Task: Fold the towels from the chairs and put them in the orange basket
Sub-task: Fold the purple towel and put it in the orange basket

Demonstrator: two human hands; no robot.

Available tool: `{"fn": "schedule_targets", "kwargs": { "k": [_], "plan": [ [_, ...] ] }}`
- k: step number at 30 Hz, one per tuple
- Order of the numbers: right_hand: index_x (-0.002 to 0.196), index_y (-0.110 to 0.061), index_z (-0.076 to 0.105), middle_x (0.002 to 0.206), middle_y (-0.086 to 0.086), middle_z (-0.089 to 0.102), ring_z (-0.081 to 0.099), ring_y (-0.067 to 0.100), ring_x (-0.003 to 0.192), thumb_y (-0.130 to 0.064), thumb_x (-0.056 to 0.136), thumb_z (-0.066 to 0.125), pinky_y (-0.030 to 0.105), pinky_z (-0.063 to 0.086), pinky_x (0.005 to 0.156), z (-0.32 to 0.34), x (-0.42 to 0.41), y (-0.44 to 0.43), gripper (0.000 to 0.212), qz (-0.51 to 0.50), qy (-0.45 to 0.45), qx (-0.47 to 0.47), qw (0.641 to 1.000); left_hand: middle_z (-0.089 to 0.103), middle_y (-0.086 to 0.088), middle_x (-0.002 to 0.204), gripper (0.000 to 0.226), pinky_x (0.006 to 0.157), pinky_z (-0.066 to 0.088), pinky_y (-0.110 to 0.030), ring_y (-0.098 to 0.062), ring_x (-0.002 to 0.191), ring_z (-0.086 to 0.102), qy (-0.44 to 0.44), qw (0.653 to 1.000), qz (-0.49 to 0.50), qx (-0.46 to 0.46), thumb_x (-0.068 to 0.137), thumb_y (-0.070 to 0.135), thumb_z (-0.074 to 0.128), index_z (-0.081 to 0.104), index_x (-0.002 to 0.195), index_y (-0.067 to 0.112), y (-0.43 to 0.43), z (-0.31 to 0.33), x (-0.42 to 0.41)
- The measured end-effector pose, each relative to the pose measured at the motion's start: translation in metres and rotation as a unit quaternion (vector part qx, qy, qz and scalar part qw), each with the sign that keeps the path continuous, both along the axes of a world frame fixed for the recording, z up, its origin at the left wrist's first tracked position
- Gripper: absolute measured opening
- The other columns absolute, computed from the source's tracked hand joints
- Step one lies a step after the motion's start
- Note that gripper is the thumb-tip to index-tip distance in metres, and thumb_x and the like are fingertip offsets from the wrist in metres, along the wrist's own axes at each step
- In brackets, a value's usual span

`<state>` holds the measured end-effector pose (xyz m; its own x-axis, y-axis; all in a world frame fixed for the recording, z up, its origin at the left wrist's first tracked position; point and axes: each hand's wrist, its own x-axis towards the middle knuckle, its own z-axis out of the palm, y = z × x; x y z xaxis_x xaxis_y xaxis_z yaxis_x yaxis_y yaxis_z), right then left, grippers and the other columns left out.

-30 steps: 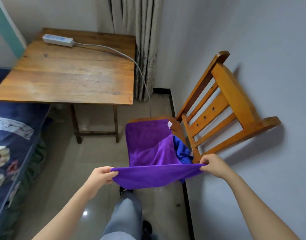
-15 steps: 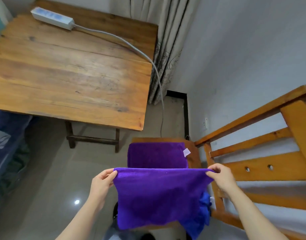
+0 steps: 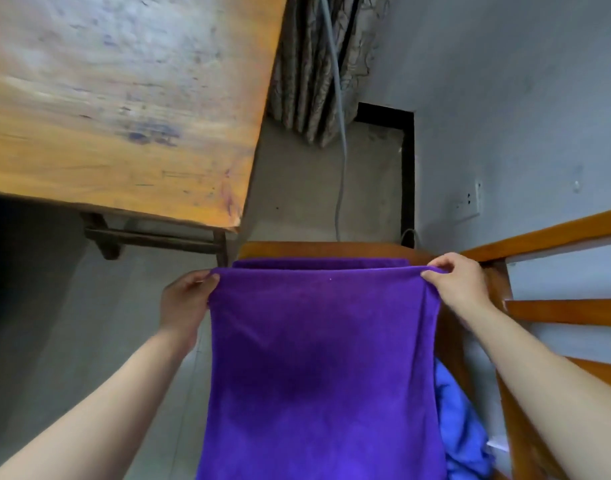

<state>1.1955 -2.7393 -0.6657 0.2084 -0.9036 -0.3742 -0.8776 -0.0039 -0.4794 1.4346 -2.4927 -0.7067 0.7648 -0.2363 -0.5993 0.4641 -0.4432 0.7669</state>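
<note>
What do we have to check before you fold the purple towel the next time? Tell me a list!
1. Left hand pinches its top corner of the purple towel: ok.
2. Right hand pinches the other top corner: ok.
3. Top edge pulled straight between the hands: ok.
4. Held edge matched to the purple layer on the chair: not ok, a strip shows beyond it.
5. Blue cloth clear of the fold: cannot tell, the towel hides part of it.
6. Orange basket within reach: cannot tell, it is not in view.
</note>
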Motion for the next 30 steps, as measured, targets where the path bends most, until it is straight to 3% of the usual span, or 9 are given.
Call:
{"fn": "schedule_targets", "kwargs": {
  "k": [3, 9, 11, 16, 18, 22, 24, 27, 30],
  "plan": [
    [0.078, -0.011, 0.059, 0.083, 0.006, 0.057, 0.051, 0.02, 0.083, -0.007, 0.081, 0.067, 0.025, 0.035, 0.072, -0.022, 0.009, -0.009, 0.01, 0.012, 0.007, -0.012, 1.0, 0.062, -0.014, 0.096, 0.021, 0.072, 0.048, -0.03, -0.024, 0.087, 0.056, -0.015, 0.999, -0.015, 0.026, 0.09, 0.006, 0.056, 0.063, 0.109, 0.001, -0.012, -0.01, 0.008],
    [0.078, -0.012, 0.057, 0.093, 0.009, 0.053, 0.053, 0.028, 0.093, -0.014, 0.085, 0.065, 0.028, 0.035, 0.073, -0.049, 0.015, -0.016, 0.011, 0.078, 0.069, -0.006, 0.995, 0.056, -0.002, 0.075, 0.006, 0.076, 0.047, -0.034, -0.023, 0.085, 0.054, 0.018, 0.995, -0.036, 0.095, 0.09, 0.006, 0.056, 0.061, 0.093, 0.007, -0.024, -0.032, 0.018],
    [0.088, -0.011, 0.06, 0.101, 0.013, 0.051, 0.051, 0.033, 0.102, -0.016, 0.087, 0.063, 0.03, 0.038, 0.077, -0.053, 0.016, -0.015, 0.006, 0.108, 0.1, -0.022, 0.989, 0.058, -0.008, 0.083, 0.004, 0.074, 0.046, -0.033, -0.025, 0.091, 0.053, 0.038, 0.992, -0.055, 0.106, 0.091, 0.007, 0.054, 0.058, 0.093, 0.008, -0.027, -0.033, 0.019],
    [0.132, -0.011, 0.048, 0.126, 0.014, 0.046, 0.042, 0.032, 0.117, -0.016, 0.091, 0.054, 0.04, 0.043, 0.088, -0.055, 0.016, -0.01, 0.041, 0.205, 0.158, -0.06, 0.964, 0.058, -0.009, 0.1, 0.022, 0.07, 0.047, -0.027, -0.022, 0.088, 0.056, 0.107, 0.989, -0.081, 0.066, 0.093, 0.006, 0.048, 0.05, 0.112, 0.016, -0.032, -0.029, 0.023],
    [0.13, -0.006, 0.051, 0.126, 0.015, 0.051, 0.048, 0.036, 0.11, -0.011, 0.087, 0.059, 0.043, 0.047, 0.083, -0.053, 0.017, -0.006, 0.044, 0.271, 0.188, -0.103, 0.938, 0.059, -0.005, 0.1, 0.029, 0.076, 0.047, -0.033, -0.022, 0.092, 0.056, 0.152, 0.981, -0.104, 0.062, 0.095, 0.008, 0.042, 0.049, 0.12, 0.021, -0.031, -0.028, 0.023],
    [0.102, 0.005, 0.067, 0.098, 0.023, 0.066, 0.062, 0.04, 0.076, 0.007, 0.047, 0.082, 0.041, 0.052, 0.055, -0.06, 0.013, 0.003, 0.057, 0.383, 0.246, -0.168, 0.874, 0.057, -0.006, 0.117, 0.035, 0.087, 0.044, -0.044, -0.03, 0.11, 0.053, 0.225, 0.962, -0.14, 0.061, 0.097, 0.013, 0.034, 0.048, 0.128, 0.025, -0.028, -0.026, 0.021],
    [0.106, 0.005, 0.065, 0.097, 0.023, 0.065, 0.061, 0.04, 0.079, 0.007, 0.053, 0.08, 0.042, 0.05, 0.061, -0.058, 0.018, 0.007, 0.055, 0.373, 0.257, -0.158, 0.877, 0.057, -0.008, 0.117, 0.034, 0.085, 0.045, -0.04, -0.027, 0.105, 0.055, 0.193, 0.969, -0.135, 0.067, 0.096, 0.011, 0.037, 0.05, 0.126, 0.021, -0.028, -0.026, 0.021],
    [0.127, -0.007, 0.051, 0.116, 0.014, 0.058, 0.05, 0.034, 0.108, -0.007, 0.086, 0.056, 0.042, 0.038, 0.086, -0.052, 0.023, 0.009, 0.041, 0.353, 0.289, -0.144, 0.878, 0.06, -0.012, 0.111, 0.032, 0.086, 0.049, -0.039, -0.024, 0.093, 0.059, 0.092, 0.985, -0.119, 0.088, 0.092, 0.004, 0.048, 0.057, 0.12, 0.014, -0.026, -0.022, 0.022],
    [0.117, -0.013, 0.055, 0.118, 0.008, 0.055, 0.043, 0.027, 0.114, -0.017, 0.093, 0.043, 0.037, 0.031, 0.092, -0.043, 0.023, 0.009, 0.027, 0.369, 0.299, -0.129, 0.871, 0.062, -0.013, 0.105, 0.024, 0.087, 0.051, -0.041, -0.027, 0.095, 0.06, 0.053, 0.985, -0.141, 0.08, 0.09, 0.005, 0.054, 0.059, 0.111, 0.015, -0.016, -0.01, 0.021]
  ]
}}
